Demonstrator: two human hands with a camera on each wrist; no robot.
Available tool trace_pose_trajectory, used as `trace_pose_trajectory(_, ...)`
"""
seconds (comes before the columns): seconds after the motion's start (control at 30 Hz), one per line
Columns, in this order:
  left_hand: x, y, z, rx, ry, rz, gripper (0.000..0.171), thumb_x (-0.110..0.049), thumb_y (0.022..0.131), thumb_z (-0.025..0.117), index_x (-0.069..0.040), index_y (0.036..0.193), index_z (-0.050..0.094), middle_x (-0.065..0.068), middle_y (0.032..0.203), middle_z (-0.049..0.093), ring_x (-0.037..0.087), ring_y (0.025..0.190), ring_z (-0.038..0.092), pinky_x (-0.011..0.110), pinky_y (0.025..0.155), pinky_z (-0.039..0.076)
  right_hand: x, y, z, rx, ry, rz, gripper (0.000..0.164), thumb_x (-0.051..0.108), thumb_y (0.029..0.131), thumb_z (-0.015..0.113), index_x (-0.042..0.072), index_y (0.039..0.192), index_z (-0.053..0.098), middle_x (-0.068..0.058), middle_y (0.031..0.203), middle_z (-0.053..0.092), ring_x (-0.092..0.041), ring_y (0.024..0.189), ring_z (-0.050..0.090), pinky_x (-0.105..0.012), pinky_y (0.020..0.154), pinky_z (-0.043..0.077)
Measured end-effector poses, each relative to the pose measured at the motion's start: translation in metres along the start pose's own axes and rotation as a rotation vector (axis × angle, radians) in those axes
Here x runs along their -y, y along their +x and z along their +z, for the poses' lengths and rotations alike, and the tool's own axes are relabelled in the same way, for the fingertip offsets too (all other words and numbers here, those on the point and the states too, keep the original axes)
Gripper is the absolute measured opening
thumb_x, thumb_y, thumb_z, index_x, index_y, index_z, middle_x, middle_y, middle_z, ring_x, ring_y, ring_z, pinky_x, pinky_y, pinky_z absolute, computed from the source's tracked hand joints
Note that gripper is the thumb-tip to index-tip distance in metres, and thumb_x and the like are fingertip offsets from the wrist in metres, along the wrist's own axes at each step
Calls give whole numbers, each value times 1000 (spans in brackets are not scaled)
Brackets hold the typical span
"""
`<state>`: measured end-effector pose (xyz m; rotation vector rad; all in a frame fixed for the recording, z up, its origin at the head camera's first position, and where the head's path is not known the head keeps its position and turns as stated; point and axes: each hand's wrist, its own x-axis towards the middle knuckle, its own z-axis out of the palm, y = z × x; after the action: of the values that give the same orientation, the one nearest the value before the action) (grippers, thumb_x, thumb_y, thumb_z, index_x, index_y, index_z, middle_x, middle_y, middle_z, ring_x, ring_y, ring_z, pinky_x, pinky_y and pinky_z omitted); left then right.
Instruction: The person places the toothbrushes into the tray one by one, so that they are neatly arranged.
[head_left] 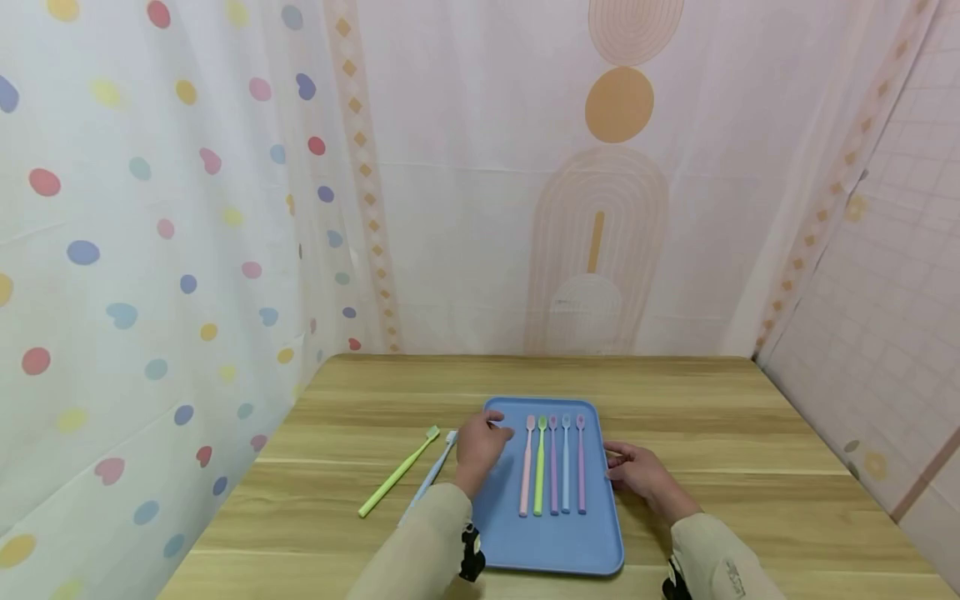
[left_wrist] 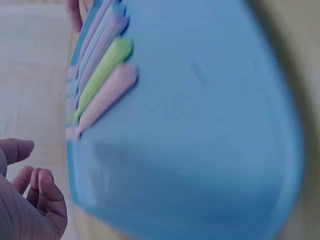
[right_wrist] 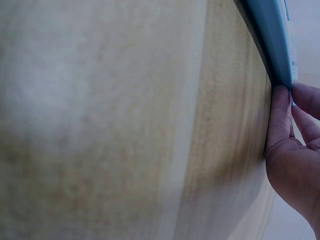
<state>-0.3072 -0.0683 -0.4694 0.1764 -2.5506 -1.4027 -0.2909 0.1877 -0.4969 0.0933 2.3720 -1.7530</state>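
A blue tray [head_left: 551, 550] lies on the table, bearing several toothbrushes side by side: a pink toothbrush [head_left: 527, 471], a green toothbrush [head_left: 539, 471], a blue toothbrush [head_left: 566, 471] and purple ones. Over the tray's left side hovers my left hand [head_left: 480, 450]; its fingers are loosely bent with nothing between them in the left wrist view. At the right rim, my right hand [head_left: 643, 472] pinches the tray's edge between thumb and fingers, as the right wrist view shows. Left of the tray lie another green toothbrush [head_left: 397, 472] and another blue toothbrush [head_left: 431, 473], the latter partly behind my left arm.
The wooden table [head_left: 720, 433] extends around the tray on all sides. A patterned curtain [head_left: 465, 208] hangs behind it, with a dotted curtain [head_left: 180, 333] along the left.
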Motion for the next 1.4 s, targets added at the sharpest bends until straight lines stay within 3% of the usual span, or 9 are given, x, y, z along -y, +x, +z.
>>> trace_pose_trajectory(0.2, 6, 17, -27, 40, -70, 6, 29, -7, 85, 73, 3, 112, 70, 7, 85, 61, 19, 73, 54, 31, 62, 46, 0, 0, -2, 4, 9, 19, 54, -15, 84, 59, -13, 137, 49, -18, 101, 60, -22, 87, 60, -38, 80, 55)
trace_pose_trajectory(0.37, 16, 32, -47, 21, -81, 43, 28, -5, 81, 73, 5, 108, 71, 8, 83, 62, 18, 72, 55, 28, 62, 46, -3, 0, -3, 2, 20, 3, 54, -15, 83, 60, -14, 136, 49, -17, 100, 60, -21, 86, 60, -38, 79, 56)
trace_pose_trajectory(0.6, 28, 41, -70, 70, -122, 28, 28, -7, 85, 73, 5, 110, 69, 9, 86, 61, 19, 76, 55, 28, 63, 46, -3, -4, -3, -3, 13, 9, 54, -15, 83, 60, -14, 136, 50, -17, 99, 60, -21, 86, 60, -38, 78, 56)
trace_pose_trajectory(0.77, 37, 47, -93, 112, -76, 45, 32, -9, 88, 71, 6, 116, 67, 12, 93, 61, 21, 82, 55, 28, 67, 46, -3, -5, -1, 3, 18, 2, 54, -16, 82, 60, -14, 136, 50, -17, 99, 61, -22, 85, 61, -38, 78, 56)
trace_pose_trajectory(1.0, 63, 56, -130, 162, 2, 36, 37, -12, 92, 69, 7, 124, 63, 15, 101, 63, 25, 90, 57, 33, 73, 48, -3, -5, 3, -7, 4, -1, 53, -15, 83, 61, -13, 135, 51, -17, 97, 61, -22, 85, 61, -39, 78, 56)
trace_pose_trajectory(1.23, 96, 50, -165, 256, 46, 40, 48, -19, 95, 67, 9, 132, 56, 17, 109, 63, 28, 100, 58, 42, 83, 49, -4, -4, 9, -8, 22, -7, 53, -15, 82, 61, -13, 134, 52, -17, 96, 59, -22, 85, 60, -37, 78, 56)
trace_pose_trajectory(1.4, 123, 36, -181, 270, 85, 12, 47, -18, 95, 68, 10, 130, 57, 12, 103, 64, 24, 92, 59, 37, 76, 50, -6, -4, 12, 7, 34, -4, 52, -16, 81, 61, -14, 133, 53, -16, 94, 61, -23, 84, 60, -38, 76, 56)
